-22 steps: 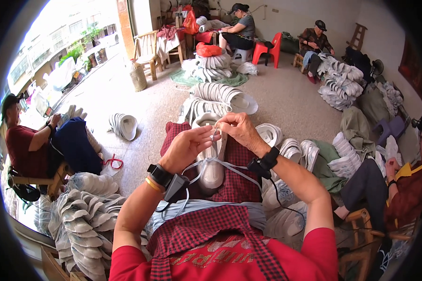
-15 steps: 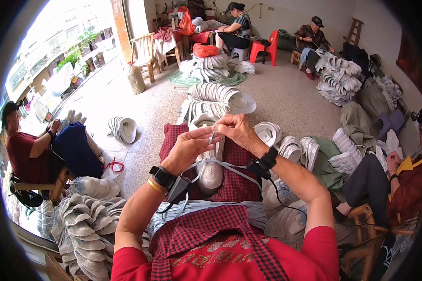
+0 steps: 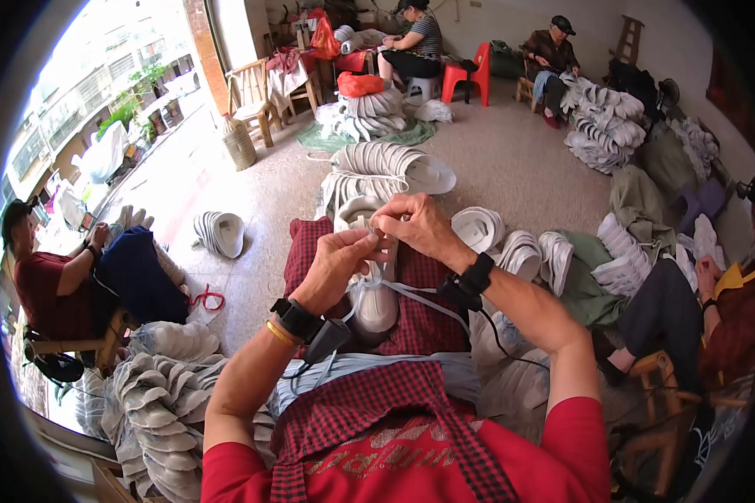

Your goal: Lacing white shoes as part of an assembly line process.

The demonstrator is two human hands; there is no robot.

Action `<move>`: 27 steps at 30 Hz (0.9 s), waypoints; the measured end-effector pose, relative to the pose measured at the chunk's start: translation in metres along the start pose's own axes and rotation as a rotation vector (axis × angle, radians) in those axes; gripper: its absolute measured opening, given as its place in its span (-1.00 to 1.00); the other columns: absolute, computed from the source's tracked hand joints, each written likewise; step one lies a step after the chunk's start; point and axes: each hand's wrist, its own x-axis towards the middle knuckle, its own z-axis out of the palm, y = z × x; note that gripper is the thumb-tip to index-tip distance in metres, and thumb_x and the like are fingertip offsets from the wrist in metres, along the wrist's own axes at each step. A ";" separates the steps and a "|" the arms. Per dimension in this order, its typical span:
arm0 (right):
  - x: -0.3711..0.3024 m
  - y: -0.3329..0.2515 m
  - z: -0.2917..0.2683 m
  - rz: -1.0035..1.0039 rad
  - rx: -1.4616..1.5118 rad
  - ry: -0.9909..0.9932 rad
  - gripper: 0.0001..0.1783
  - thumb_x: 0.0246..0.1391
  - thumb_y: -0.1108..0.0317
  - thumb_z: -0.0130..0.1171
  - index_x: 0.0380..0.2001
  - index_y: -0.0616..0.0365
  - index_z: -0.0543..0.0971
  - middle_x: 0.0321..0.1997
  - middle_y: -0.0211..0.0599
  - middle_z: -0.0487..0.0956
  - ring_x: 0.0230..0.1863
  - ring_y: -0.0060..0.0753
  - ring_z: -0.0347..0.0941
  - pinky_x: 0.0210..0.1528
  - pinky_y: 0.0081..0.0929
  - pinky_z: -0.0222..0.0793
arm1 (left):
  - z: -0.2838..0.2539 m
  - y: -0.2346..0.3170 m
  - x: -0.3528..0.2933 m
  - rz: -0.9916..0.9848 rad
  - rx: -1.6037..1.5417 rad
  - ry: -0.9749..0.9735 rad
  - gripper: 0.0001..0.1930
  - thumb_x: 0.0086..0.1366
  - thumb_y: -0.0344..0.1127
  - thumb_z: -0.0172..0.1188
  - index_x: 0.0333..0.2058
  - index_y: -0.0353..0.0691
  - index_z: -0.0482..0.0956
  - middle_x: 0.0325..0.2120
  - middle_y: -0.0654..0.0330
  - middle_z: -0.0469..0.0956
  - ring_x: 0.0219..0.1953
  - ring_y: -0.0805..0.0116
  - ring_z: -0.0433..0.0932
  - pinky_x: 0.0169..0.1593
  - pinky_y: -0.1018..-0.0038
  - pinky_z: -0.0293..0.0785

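A pale grey shoe (image 3: 374, 317) lies toe toward me on my lap, over a red-and-black checked cloth (image 3: 424, 323). A light grey-blue shoelace (image 3: 419, 298) crosses its front and trails out to both sides. Above the shoe, my left hand (image 3: 344, 261) is closed, thumb and fingers pinching the lace. Just to its right and slightly higher, my right hand (image 3: 421, 228) pinches the lace too, its fingertips almost touching the left ones. The lace's end between the fingertips is too small to make out. More laces (image 3: 344, 369) lie bundled across my lap.
Beyond the shoe stands a row of nested white shoe uppers (image 3: 386, 163). Stacks of uppers flank me at left (image 3: 159, 394) and right (image 3: 520, 260). Co-workers sit at left (image 3: 54, 272), right (image 3: 688, 310) and farther back. A black cable (image 3: 499, 339) hangs from my right wrist device.
My left fingers, stretched out before, have curled in to a pinch. Both hands have shifted slightly, the right one a little left and upward. The view has tilted a little.
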 end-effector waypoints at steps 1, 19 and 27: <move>0.003 0.005 0.002 -0.069 -0.010 -0.016 -0.72 0.12 0.24 0.21 -0.31 0.25 0.72 -0.36 -0.29 0.66 -0.32 -0.50 0.55 -0.23 -0.47 0.44 | -0.001 0.001 -0.001 0.013 0.069 -0.017 -0.70 0.45 -0.25 0.09 -0.01 -0.33 0.59 -0.19 0.20 0.67 -0.28 0.60 0.63 -0.42 0.75 0.33; -0.010 0.042 0.017 -0.197 -0.325 -0.253 -0.86 -0.01 0.36 0.28 -0.33 0.03 0.70 -0.05 -0.43 0.64 -0.01 -0.31 0.41 0.19 -0.37 0.15 | 0.008 0.286 -0.067 0.906 1.106 0.471 -0.41 0.43 0.16 -0.03 -0.10 -0.38 0.58 -0.38 0.02 0.67 -0.42 0.31 0.70 -0.32 0.44 0.69; -0.032 0.013 0.001 0.025 0.054 -0.185 -0.91 0.10 0.44 0.26 -0.31 0.16 0.67 0.10 -0.30 0.53 -0.12 -0.50 0.51 -0.06 -0.57 0.50 | -0.036 0.288 -0.059 0.944 1.182 0.600 -0.50 0.38 0.05 0.03 -0.12 -0.36 0.59 -0.34 0.01 0.66 -0.40 0.29 0.68 -0.30 0.40 0.65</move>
